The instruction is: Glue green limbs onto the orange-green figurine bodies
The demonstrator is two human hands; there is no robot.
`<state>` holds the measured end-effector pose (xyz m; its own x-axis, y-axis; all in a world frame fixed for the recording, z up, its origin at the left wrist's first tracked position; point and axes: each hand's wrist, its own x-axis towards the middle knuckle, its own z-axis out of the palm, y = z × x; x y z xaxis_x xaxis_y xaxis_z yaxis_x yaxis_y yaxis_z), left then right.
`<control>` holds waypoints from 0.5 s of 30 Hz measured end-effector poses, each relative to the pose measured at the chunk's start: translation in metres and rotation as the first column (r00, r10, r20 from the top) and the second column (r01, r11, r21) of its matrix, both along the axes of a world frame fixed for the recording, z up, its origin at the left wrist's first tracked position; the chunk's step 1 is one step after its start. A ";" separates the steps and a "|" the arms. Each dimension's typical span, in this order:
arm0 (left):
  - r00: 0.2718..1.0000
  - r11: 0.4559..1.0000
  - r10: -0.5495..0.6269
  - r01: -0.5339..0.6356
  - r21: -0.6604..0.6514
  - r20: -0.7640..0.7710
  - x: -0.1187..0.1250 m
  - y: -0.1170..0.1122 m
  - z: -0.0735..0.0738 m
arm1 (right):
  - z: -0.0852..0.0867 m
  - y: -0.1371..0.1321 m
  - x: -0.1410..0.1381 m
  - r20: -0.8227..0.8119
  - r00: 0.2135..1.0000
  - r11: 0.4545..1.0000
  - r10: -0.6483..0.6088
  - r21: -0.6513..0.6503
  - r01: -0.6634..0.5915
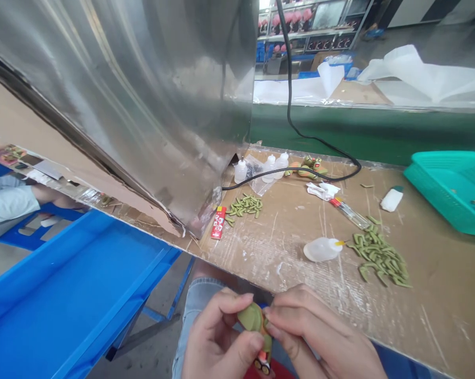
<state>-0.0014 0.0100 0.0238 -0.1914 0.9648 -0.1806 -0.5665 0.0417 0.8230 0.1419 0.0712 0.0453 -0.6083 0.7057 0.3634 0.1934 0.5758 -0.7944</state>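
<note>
both hands meet low in the view, over the person's lap and just off the near edge of the cardboard-covered counter [438,295]. the left hand [217,342] cups a small olive-green plastic toy figure [255,321] from below, thumb and fingers [225,302] closed round it. the right hand [320,342] pinches the figure's upper part with its fingertips. held from two sides like this, the small piece likely stays steady and close to the eyes.

on the counter, well apart from the hands, a clear squeeze bottle with a yellow tip [322,249] lies on its side. just beside it is a loose heap of green curved plastic pieces [379,255], both seemingly kept within easy reach. a smaller heap of green pieces [245,205] sits further back, beside a red packet [218,222]. a teal plastic basket [451,189] stands at the right edge. a blue plastic crate [63,300] sits lower, to the left. a tilted steel panel [142,95] fills the upper left. a black cable [296,126] runs down onto the counter.
</note>
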 end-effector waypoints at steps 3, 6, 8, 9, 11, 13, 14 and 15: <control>0.996 0.997 -0.073 0.074 -0.018 0.047 -0.003 0.003 -0.001 | 0.002 0.002 0.001 0.041 0.999 0.998 -0.034 0.057 0.031; 0.981 0.988 -0.149 0.153 -0.019 0.125 -0.005 0.005 -0.002 | 0.004 0.004 0.009 0.125 0.983 0.981 -0.135 0.155 0.115; 0.974 0.984 -0.169 0.175 -0.026 0.149 -0.006 0.006 -0.002 | 0.003 0.004 0.017 0.122 0.970 0.963 -0.212 0.193 0.186; 0.974 0.984 -0.170 0.177 -0.036 0.148 -0.006 0.007 -0.002 | 0.003 0.005 0.020 0.112 0.964 0.956 -0.242 0.195 0.218; 0.976 0.982 -0.170 0.179 -0.055 0.139 -0.006 0.008 -0.001 | 0.000 0.005 0.026 0.096 0.958 0.949 -0.271 0.194 0.249; 0.975 0.982 -0.171 0.180 -0.057 0.142 -0.006 0.009 0.001 | -0.003 0.004 0.028 0.104 0.959 0.956 -0.264 0.163 0.246; 0.974 0.982 -0.173 0.182 -0.050 0.145 -0.006 0.010 0.001 | -0.004 0.002 0.028 0.112 0.963 0.963 -0.246 0.138 0.230; 0.974 0.981 -0.179 0.187 -0.046 0.142 -0.006 0.010 0.002 | -0.005 0.000 0.027 0.115 0.968 0.971 -0.224 0.115 0.211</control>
<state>-0.0073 0.0199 0.0258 0.0174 0.9681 -0.2499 -0.6514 0.2006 0.7317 0.1689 0.0717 0.0400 -0.4898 0.7896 0.3697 0.4175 0.5847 -0.6956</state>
